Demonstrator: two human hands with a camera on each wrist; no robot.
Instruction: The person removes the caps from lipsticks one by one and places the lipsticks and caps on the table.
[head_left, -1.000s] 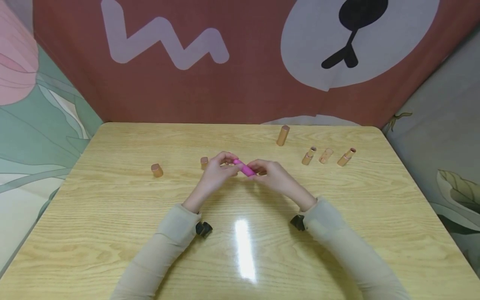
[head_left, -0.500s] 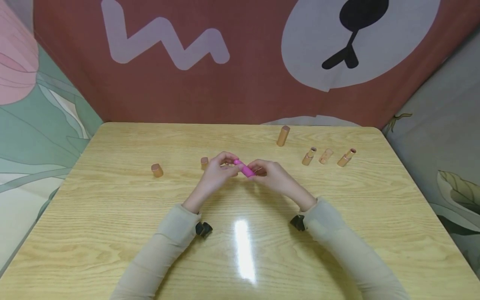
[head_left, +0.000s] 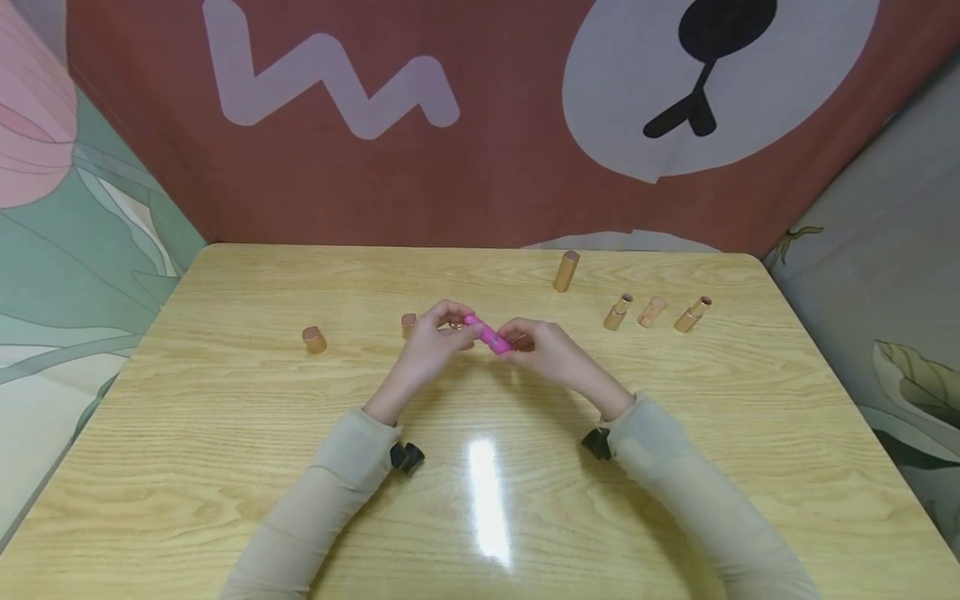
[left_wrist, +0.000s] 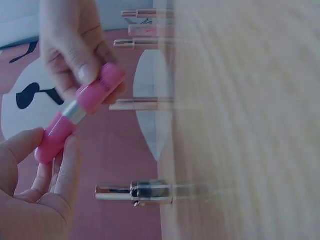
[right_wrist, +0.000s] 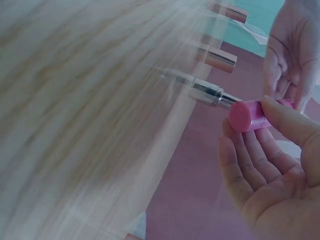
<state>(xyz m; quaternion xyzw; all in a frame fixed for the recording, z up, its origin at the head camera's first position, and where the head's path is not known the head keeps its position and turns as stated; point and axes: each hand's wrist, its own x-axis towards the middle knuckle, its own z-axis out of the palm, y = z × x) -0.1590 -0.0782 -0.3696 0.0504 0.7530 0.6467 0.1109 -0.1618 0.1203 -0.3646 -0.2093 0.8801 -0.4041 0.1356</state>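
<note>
Pale left sleeve: runs from the near edge, left side, cuffed at the wrist.
Pale right sleeve: slants from the near edge, right side, likewise cuffed.
Streak of light: bright on the wood-grain tabletop, between both sleeves.
Black wrist devices: one at the inner side of each cuff.
Right hand: pinches the right, nearer end of the pink tube, thumb on one side and fingers on the other.
Left hand: pinches the left, farther end between thumb and fingertips.
Pink tube: held off the tabletop between both hands, tilted — silver band bare between two pink ends in the left wrist view.
Left copper cap: upright, far to the left, well apart from both hands.
Second copper cap: upright, just left of the fingers.
Gold-and-silver tube: upright beyond the fingers, mostly hidden in the head view.
Right-hand row: gold tube, translucent piece, second gold tube — all upright, near one another, apart.
Tall copper tube: upright near the far edge, right of centre.
Red backdrop: hangs beyond the far edge, printed with white zigzag at left and pale muzzle at right.
</note>
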